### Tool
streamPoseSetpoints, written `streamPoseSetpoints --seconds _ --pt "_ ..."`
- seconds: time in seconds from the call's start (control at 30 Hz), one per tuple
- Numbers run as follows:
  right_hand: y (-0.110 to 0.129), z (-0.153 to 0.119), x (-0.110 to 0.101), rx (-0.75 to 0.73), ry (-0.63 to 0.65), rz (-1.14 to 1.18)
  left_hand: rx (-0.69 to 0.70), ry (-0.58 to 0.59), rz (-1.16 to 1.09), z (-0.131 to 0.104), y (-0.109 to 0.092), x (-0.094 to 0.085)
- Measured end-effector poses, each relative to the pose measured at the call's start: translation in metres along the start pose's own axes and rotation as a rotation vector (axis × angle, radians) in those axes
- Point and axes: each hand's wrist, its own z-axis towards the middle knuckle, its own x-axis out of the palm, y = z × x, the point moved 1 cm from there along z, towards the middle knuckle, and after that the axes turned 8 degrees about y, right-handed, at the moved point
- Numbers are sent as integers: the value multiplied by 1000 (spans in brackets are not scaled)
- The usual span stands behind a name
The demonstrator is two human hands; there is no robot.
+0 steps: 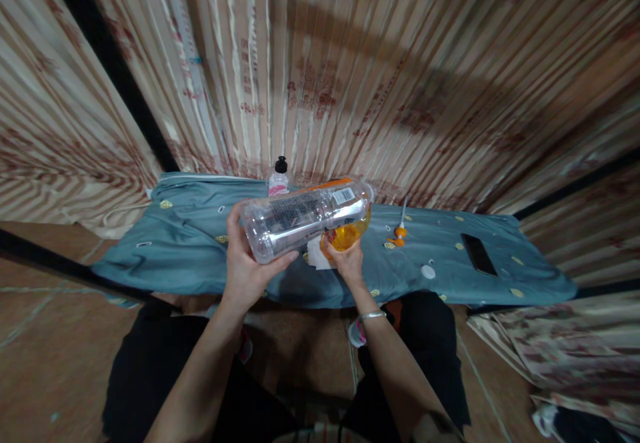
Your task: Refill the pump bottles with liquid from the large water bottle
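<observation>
My left hand (245,256) is wrapped round the base of a large clear plastic bottle (305,219), which is tilted nearly on its side with its neck to the right. A printed label and a barcode show through its wall. Below and partly behind it, my right hand (349,256) grips a bottle of orange liquid (346,235); the clear bottle hides its upper part. The two bottles overlap near the clear one's neck, and I cannot tell whether they touch. White paper (319,256) lies beside my right hand.
A blue-green cloth (175,243) covers the low bench. An orange pump top (399,233), a round white cap (428,271) and a dark phone (479,254) lie to the right. Behind stands a small black-topped bottle (280,177). Pleated curtains (320,96) and dark poles (115,63) surround it.
</observation>
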Motion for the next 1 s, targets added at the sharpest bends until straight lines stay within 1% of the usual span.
streamPoseSetpoints --seconds 0.13,0.27,0.47,0.7,1.0 --pt "-1 0 1 -29 1 34 -28 -7 -26 0 0 1" --pt "-1 0 1 -13 -13 13 -15 -17 -7 1 -2 1" --pt "-1 0 0 -7 21 35 -7 -19 6 2 -3 1" --pt "-3 1 1 -10 -5 -6 1 -8 8 1 -2 1" --pt "-6 2 2 -30 -20 6 8 -11 11 1 -3 2"
